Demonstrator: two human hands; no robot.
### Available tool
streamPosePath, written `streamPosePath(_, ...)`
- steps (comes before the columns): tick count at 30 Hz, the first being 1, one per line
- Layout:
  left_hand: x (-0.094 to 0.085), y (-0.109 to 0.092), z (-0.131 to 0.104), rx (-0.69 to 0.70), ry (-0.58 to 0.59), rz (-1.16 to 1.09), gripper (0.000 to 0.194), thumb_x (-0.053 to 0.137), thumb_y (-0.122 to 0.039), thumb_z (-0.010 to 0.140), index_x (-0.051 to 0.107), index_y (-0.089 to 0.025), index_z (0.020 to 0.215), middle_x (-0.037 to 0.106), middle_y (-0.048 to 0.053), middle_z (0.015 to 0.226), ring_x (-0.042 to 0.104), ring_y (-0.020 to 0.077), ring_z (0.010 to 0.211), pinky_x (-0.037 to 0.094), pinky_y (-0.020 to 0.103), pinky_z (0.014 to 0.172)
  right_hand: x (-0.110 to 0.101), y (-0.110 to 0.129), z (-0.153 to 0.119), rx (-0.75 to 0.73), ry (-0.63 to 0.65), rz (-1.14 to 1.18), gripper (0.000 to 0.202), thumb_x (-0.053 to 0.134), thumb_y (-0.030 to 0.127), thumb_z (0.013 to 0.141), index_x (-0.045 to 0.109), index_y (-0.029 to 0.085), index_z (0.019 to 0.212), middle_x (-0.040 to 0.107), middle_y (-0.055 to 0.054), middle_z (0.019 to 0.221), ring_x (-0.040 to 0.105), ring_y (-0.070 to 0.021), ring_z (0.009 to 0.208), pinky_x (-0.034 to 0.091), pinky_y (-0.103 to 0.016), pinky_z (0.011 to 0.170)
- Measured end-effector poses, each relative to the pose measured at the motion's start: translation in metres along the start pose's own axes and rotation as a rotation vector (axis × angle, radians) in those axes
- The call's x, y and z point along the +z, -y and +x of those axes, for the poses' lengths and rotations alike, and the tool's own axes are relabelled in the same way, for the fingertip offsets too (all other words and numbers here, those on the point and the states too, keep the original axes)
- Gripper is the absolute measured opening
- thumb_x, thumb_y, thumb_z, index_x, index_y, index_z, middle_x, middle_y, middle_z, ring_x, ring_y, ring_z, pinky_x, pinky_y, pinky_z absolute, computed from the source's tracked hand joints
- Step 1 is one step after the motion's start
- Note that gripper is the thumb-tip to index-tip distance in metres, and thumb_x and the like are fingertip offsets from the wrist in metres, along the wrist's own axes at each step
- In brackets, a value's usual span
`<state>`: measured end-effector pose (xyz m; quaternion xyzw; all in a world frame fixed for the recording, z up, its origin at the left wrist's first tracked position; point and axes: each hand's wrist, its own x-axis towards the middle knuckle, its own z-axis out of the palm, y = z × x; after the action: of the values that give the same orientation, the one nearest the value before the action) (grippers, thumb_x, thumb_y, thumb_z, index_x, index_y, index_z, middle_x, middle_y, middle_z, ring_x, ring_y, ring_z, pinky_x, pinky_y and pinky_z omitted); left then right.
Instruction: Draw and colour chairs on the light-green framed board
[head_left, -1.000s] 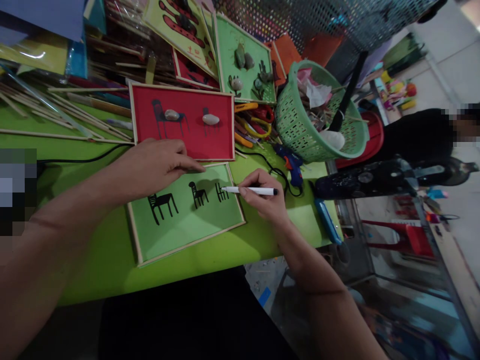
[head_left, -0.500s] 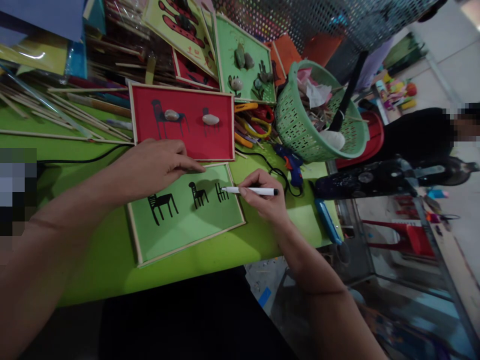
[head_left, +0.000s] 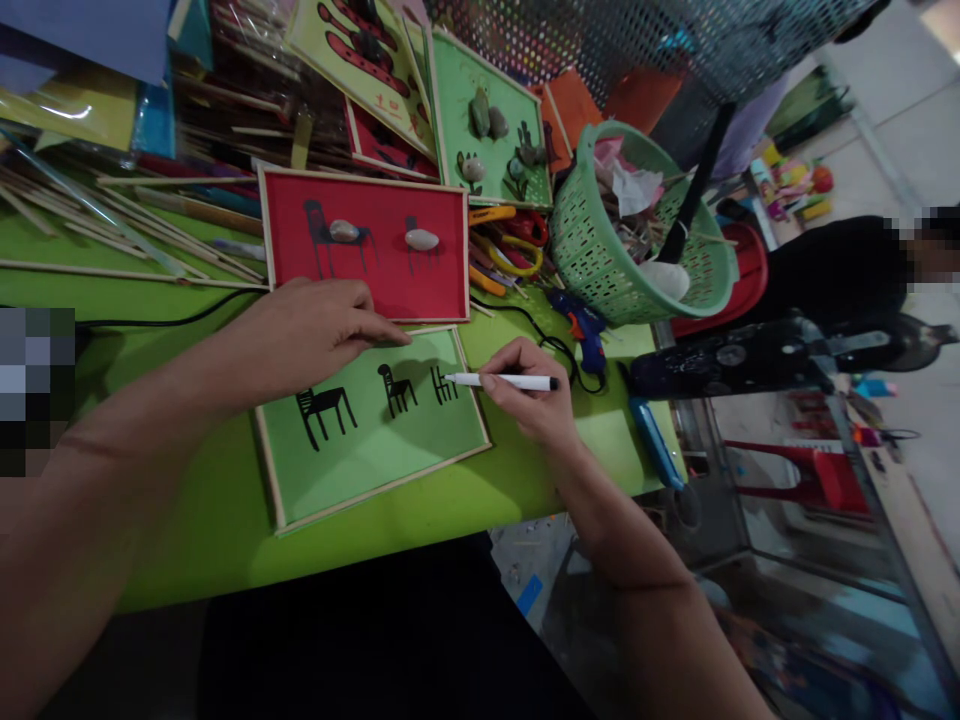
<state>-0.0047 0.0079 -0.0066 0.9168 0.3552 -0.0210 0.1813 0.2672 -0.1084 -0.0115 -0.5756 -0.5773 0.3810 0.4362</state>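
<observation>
A green card [head_left: 375, 460] with a thin wooden frame lies on the table, bearing three black chair drawings. My right hand [head_left: 531, 393] grips a white marker [head_left: 517, 381] with a black end, its tip at the smallest chair [head_left: 444, 386] on the right. My left hand [head_left: 330, 325] rests across the card's top edge, fingers stretched to the right and nothing visible in it. Just above, partly behind that hand, lies a red framed card [head_left: 442, 285] with two chair drawings and two stones.
A green basket [head_left: 600, 265] of scraps stands at the back right, beside a glue gun [head_left: 583, 325] and scissors [head_left: 521, 257]. Wooden sticks [head_left: 142, 225] lie at the left. A blue object [head_left: 654, 445] is near the right edge. A person in black [head_left: 832, 265] is beyond.
The marker and my right hand have shifted very slightly to the right. My left hand stays in place.
</observation>
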Motion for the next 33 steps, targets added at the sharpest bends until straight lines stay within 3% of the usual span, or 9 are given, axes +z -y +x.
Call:
streamPosePath(8,-0.0017,-0.0019,0.0002,-0.039,0.036,0.006,0.052,0.041,-0.023,0.106,0.078,-0.036,0.14,0.068,0.008,0.112,0.067,0.0273,0.104,0.046,0.036,0.09,-0.0007,0.001,0.0003,-0.001,0.016,0.004,0.015,0.079,0.034,0.082,0.07,0.022,0.078,0.064,0.003,0.066,0.045,-0.0113,0.056,0.035,-0.027,0.053)
streamPosePath(33,-0.0012,-0.0013,-0.0005,0.004,-0.009,-0.02,0.051,0.041,-0.025,0.105,0.081,-0.035,0.136,0.069,0.01,0.108,0.066,0.0278,0.101,0.045,0.037,0.086,0.0006,-0.0024,0.0,0.007,0.045,0.004,0.015,0.079,0.032,0.083,0.07,0.022,0.079,0.064,0.003,0.066,0.045,-0.0109,0.055,0.034,-0.027,0.053)
